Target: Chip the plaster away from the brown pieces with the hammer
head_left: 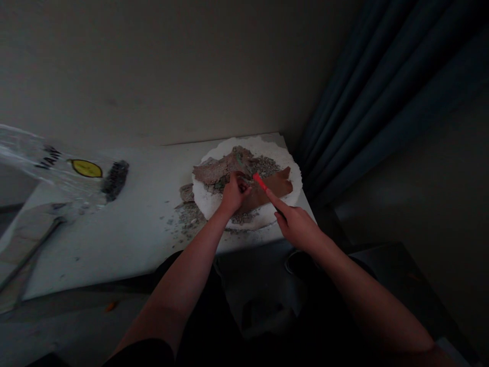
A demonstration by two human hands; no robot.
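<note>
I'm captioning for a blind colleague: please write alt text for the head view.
A person's right hand holds a red-ended tool at a round white board bearing grey rubble and a brown strip; the left hand is nearby. Crumbs lie beside it on a pale table, with a clear plastic bag at picture left and a dark curtain at right.

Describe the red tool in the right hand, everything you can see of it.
The red tool is slim and straight, bright red toward its far end, with a darker part running back into the right hand's grip, which hides the rest. Its material is unclear. It slants, its red end pointing away from the person and leftward, by the upper edge of the flat brown piece and close to the grey rubble; whether that end touches either cannot be told.
</note>
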